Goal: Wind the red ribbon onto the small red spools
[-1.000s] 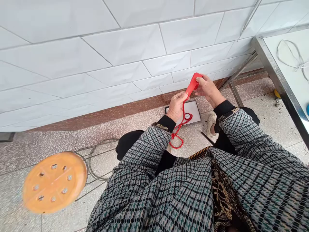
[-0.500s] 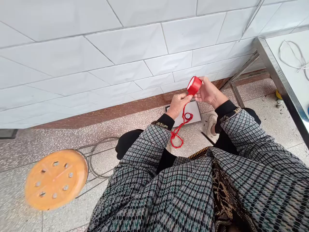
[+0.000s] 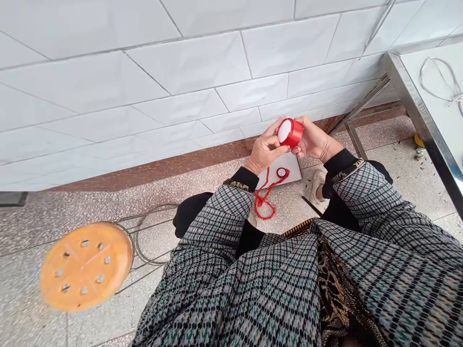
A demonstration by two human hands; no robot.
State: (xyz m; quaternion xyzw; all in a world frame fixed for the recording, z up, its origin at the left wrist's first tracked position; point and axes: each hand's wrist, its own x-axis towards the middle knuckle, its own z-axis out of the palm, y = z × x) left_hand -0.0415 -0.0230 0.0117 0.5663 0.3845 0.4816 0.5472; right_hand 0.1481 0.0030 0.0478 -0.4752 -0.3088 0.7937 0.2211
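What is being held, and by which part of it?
A red ribbon roll: the left hand grips its rim beside the white face; the right hand holds the opposite side.

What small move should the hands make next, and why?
Probably steady the roll in the right hand and turn it slightly with the left hand, watching for slack. Both hands are on it, and a loose red strand lies looped on the floor below, so it could tangle. Whether it joins the roll is hidden.
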